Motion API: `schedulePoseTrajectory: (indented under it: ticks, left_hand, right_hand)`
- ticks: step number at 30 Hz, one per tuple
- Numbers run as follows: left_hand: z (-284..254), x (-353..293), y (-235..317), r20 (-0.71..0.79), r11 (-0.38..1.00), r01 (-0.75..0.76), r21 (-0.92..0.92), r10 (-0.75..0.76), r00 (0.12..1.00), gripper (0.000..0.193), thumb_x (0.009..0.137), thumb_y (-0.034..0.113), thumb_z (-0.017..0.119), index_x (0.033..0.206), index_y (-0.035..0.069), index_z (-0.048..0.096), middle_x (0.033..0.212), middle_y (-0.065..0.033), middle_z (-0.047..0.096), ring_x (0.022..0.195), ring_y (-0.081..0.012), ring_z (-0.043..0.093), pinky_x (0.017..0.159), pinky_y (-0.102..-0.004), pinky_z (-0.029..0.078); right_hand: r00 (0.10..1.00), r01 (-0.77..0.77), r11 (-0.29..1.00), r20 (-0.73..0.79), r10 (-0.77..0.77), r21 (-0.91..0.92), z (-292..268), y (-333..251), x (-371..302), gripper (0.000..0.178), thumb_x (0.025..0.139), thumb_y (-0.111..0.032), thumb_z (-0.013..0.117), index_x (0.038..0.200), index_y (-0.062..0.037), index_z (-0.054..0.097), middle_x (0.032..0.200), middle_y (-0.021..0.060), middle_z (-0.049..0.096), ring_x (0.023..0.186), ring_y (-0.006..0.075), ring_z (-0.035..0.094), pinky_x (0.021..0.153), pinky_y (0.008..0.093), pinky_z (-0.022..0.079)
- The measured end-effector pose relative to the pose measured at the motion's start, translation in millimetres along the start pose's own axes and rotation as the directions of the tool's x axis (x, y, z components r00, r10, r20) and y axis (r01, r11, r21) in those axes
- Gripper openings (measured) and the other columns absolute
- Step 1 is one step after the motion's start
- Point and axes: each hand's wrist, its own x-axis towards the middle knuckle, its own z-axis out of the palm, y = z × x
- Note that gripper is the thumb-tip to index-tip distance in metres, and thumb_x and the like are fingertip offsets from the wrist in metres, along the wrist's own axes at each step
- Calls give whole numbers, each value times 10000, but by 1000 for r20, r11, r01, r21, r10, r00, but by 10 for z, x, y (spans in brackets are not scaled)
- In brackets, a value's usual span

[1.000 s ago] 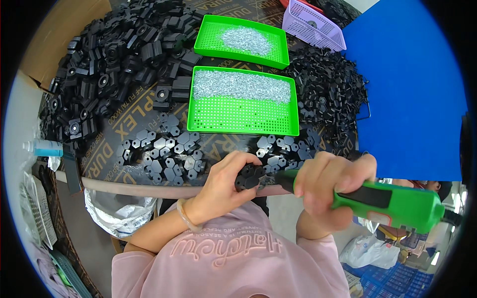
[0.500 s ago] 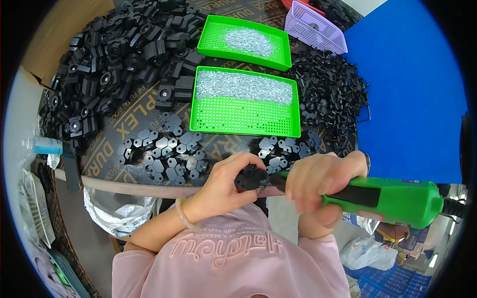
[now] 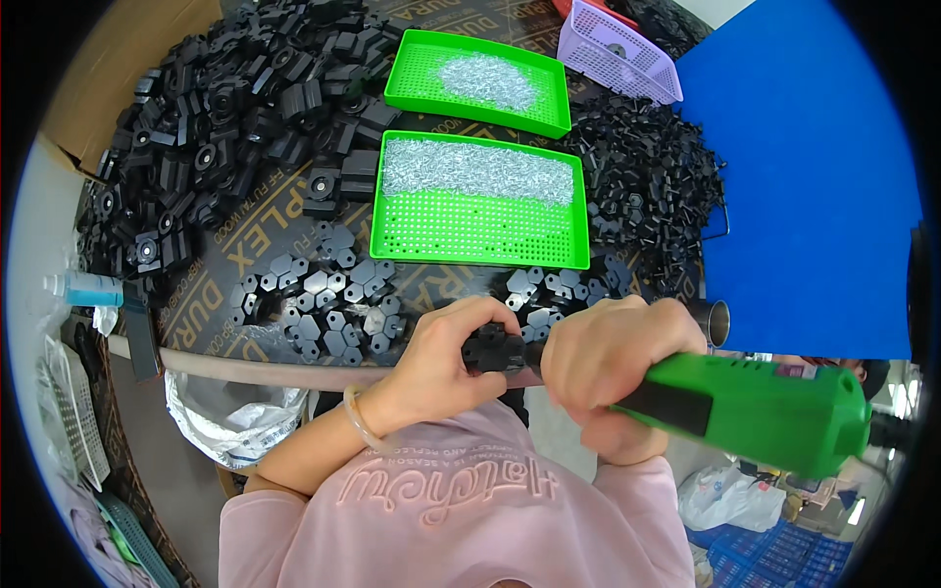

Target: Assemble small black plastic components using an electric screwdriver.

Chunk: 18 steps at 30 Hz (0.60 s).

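My left hand [image 3: 436, 358] closes its thumb and fingers around a small black plastic part [image 3: 493, 348], held just over the table's near edge. Wrapped about the front of a green power screwdriver [image 3: 765, 407] is my right hand [image 3: 619, 367]. The tool lies nearly level, its body slanting down to the right and its tip end pointing left at the black part. My right fingers hide much of the front of the tool, so I cannot tell whether the bit touches the part.
Two green perforated trays [image 3: 480, 263] hold silvery screws [image 3: 480, 171]. Black blocks [image 3: 225, 127] are heaped at left, small black pieces [image 3: 647, 176] at right. Flat hexagonal pieces [image 3: 338, 294] lie nearer me. A purple basket [image 3: 619, 49], blue panel [image 3: 804, 196] and metal cup [image 3: 718, 323] stand rightward.
The screwdriver's back end has swung down toward me, and my right hand has shifted slightly left, nearer the part. More of the metal cup shows. My left hand has barely moved.
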Motion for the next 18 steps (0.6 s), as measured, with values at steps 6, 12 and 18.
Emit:
schedulePoseTrajectory:
  ticks: [6,12,18]
  left_hand:
    - [12,-1,-20,-44,997,-56,59,59,997,355,618,28,655,967,27,587,857,-111,588,774,-290,599,705,-333,482]
    - [6,-7,11,-32,995,-85,52,87,996,356,620,21,655,969,32,588,888,-114,588,803,-288,604,724,-330,487]
    - [1,-49,-10,-26,993,25,112,-22,999,395,602,8,654,992,36,598,952,-94,623,849,-254,624,774,-314,482]
  right_hand:
    - [994,7,992,112,-21,122,-208,-48,21,450,678,-122,863,948,-19,519,683,90,591,533,148,554,489,270,447]
    - [992,20,999,121,-24,35,-96,-188,36,399,769,-226,803,974,-51,509,580,36,549,473,149,532,462,290,456]
    - [907,143,984,383,-174,109,-299,-341,150,434,789,-193,798,1039,-45,475,682,55,593,527,176,582,497,311,506]
